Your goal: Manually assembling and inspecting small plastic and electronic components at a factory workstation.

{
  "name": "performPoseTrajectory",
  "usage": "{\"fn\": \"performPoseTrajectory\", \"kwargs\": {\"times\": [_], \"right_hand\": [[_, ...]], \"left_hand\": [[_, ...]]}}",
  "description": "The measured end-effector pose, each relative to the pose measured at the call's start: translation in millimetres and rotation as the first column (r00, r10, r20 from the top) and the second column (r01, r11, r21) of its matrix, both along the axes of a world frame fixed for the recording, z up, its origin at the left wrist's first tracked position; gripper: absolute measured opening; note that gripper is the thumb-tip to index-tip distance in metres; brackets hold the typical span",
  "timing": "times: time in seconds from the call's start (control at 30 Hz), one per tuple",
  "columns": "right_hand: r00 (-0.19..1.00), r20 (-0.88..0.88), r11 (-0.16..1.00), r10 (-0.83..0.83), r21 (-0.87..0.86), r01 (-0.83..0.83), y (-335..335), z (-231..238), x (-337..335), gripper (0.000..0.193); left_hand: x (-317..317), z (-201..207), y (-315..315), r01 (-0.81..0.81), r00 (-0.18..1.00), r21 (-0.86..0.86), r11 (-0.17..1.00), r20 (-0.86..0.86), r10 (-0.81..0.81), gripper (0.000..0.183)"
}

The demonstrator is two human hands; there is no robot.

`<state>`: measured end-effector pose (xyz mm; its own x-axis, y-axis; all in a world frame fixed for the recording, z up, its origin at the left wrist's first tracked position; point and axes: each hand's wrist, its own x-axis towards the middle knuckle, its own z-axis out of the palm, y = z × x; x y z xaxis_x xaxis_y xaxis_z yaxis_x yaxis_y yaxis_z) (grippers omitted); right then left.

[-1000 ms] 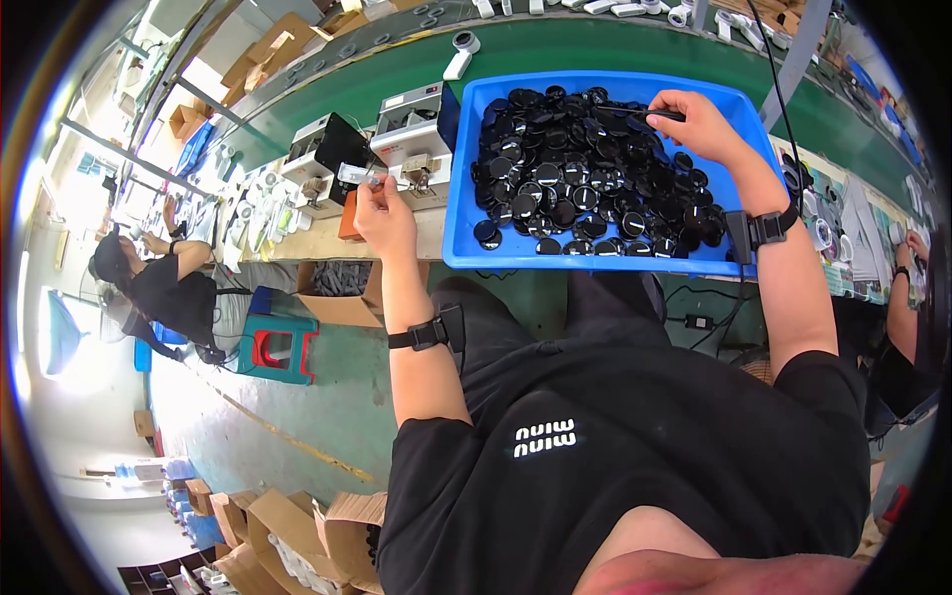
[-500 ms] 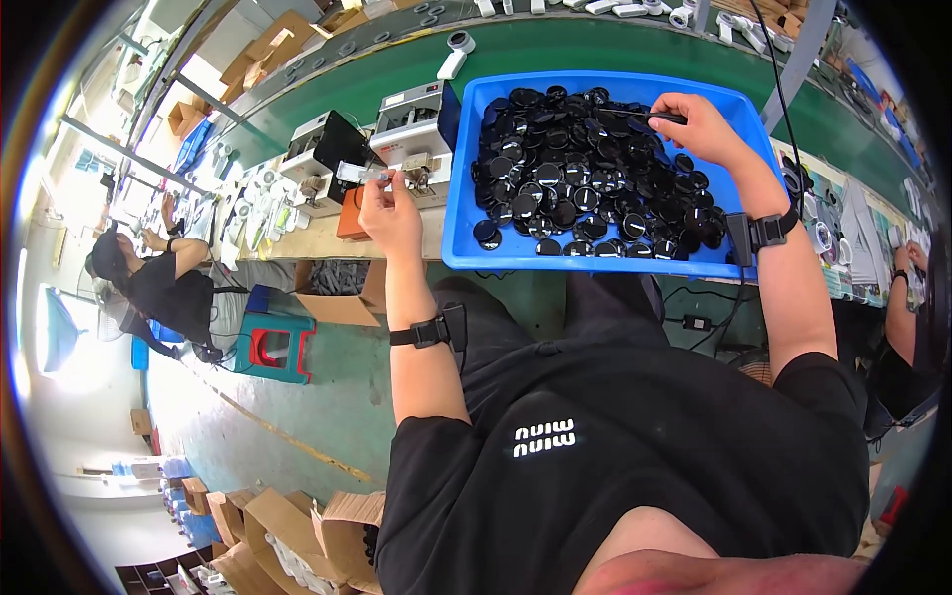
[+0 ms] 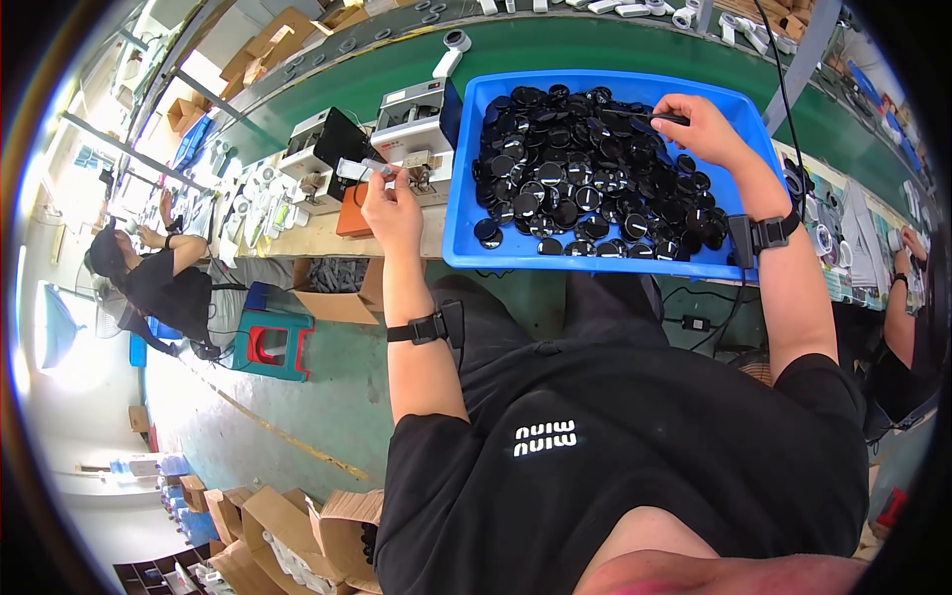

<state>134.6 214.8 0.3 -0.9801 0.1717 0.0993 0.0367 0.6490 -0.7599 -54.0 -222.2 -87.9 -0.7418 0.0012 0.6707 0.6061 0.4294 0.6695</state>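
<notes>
A blue tray [image 3: 605, 263] in front of me holds a heap of glossy black round discs [image 3: 565, 174]. Over the far right part of the heap, my right hand [image 3: 699, 129] is closed around a slim black tool [image 3: 674, 118] whose thin end points left over the discs; its exact kind I cannot make out. Left of the tray, my left hand [image 3: 395, 210] is raised with thumb and fingers pinched on a small translucent whitish strip [image 3: 352, 170]. The fingers partly cover that strip.
Two grey-white bench machines [image 3: 412, 114] stand left of the tray, an orange box [image 3: 353, 213] beside them. A green conveyor belt [image 3: 555, 48] runs behind. A cardboard box of grey parts [image 3: 337, 278] sits below the bench. Co-workers [image 3: 164, 273] work at left and right.
My left hand has shifted slightly right and down, and the piece it pinches is tilted a little differently. My right hand and its tool have barely moved.
</notes>
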Motion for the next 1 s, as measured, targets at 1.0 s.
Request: {"fn": "performPoseTrajectory", "kwargs": {"times": [1.0], "right_hand": [[1.000, 0.018, 0.999, -0.019, -0.034, 0.020, 5, -10, -6, 0.018]], "left_hand": [[11, 3, -1, -0.023, 0.979, -0.082, 0.996, -0.203, 0.006, 0.007]]}}
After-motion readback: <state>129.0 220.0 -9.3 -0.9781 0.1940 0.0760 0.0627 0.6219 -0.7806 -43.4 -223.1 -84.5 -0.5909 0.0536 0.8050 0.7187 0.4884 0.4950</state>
